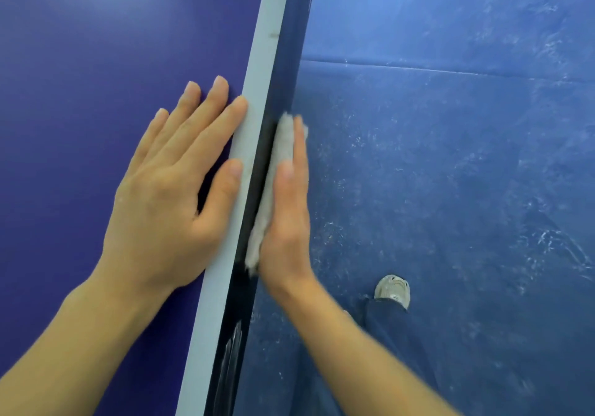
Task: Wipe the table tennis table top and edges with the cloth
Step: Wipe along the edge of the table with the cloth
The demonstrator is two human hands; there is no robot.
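Worktop: the dark blue worktop (80, 77) filled the left half of the view, with a pale stripe (254, 93) along its rim.
Side edge: the dark side edge (283, 71) dropped away just right of the stripe; this looked to be the part being wiped.
Left hand: the left hand (167, 190) lay flat on the worktop, its fingers (206, 116) straight and spread, the forefinger and thumb reaching onto the stripe. It probably served as a brace.
Right hand: the right hand (288, 219) stood on edge beside the table, its fingers (297, 145) straight and pressed together, pushing the cloth against the side edge.
Cloth: the grey cloth (277, 158) was folded long and trapped between the right palm and the side edge, touching both.
Doing it well: even pressure from the whole palm, long strokes along the edge and the cloth lying flat should clean best; a loose hold could let the cloth slip to the floor.
Floor: the blue floor (450, 158) was heavily scuffed, with a seam (418, 68) across it.
Trouser leg: a dark trouser leg (396, 335) showed below the right forearm.
Shoe: a pale shoe (392, 288) stood well clear of the table.
Smudge: a small brown mark (274, 35) sat on the stripe farther along, likely wanting a pass.
In the way: nothing visible blocked the edge ahead.
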